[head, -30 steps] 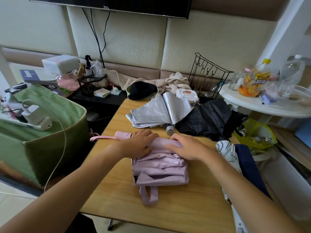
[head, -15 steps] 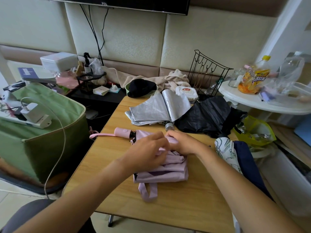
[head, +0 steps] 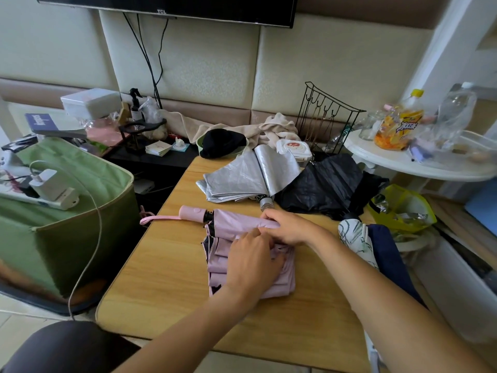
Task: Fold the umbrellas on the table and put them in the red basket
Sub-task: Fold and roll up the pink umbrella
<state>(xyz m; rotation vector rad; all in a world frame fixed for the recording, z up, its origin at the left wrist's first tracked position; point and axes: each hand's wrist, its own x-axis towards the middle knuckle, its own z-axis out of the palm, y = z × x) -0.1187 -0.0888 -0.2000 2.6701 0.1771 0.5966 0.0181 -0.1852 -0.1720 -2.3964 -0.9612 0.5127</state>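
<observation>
Far left of frame: green fabric bin [head: 80, 211] beside the wooden desk [head: 166, 278]. Mid-frame: pink umbrella [head: 236, 223] lying on the desk, handle pointing left, canopy pleats stacked toward the near edge. Left hand [head: 250, 262] resting flat on the pleats, fingers loosely bent, pressing. Right hand [head: 289, 227] curled over the rolled canopy. Behind: silver umbrella [head: 250, 176], then black umbrella [head: 328, 184]. Right edge: navy patterned umbrella [head: 376, 254].

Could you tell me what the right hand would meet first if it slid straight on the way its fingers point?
Probably the pink umbrella's handle: the right hand lies on the pink umbrella, fingers pointing left along its roll.
</observation>
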